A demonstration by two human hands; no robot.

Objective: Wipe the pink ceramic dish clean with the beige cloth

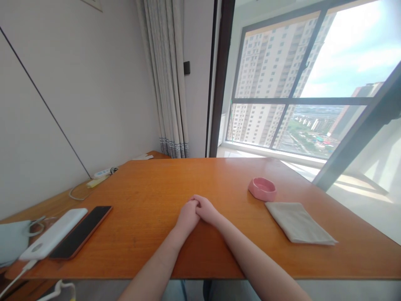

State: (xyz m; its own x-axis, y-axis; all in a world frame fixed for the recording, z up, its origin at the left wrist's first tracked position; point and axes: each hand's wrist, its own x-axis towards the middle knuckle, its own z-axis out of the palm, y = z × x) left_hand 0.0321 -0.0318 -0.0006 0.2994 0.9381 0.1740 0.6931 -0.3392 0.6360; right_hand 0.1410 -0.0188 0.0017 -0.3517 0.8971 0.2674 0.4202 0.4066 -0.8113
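Note:
My left hand (187,217) and my right hand (207,210) are clasped together on the orange-brown wooden table (150,188), near its middle. The right hand's fingers wrap over the left hand, and both are closed. No object shows in either one. Off to the right lies a folded grey cloth (299,223), with a pink bowl-like dish (262,190) just behind it. Neither hand touches these. The left hand's fingertips are partly hidden by the clasp.
At the left edge lie a dark-screened phone (82,232) and a white power bank (54,234) with a cable plugged in. A power strip (105,172) sits farther back by the wall. A curtain (169,83) and a large window (291,100) are beyond the table.

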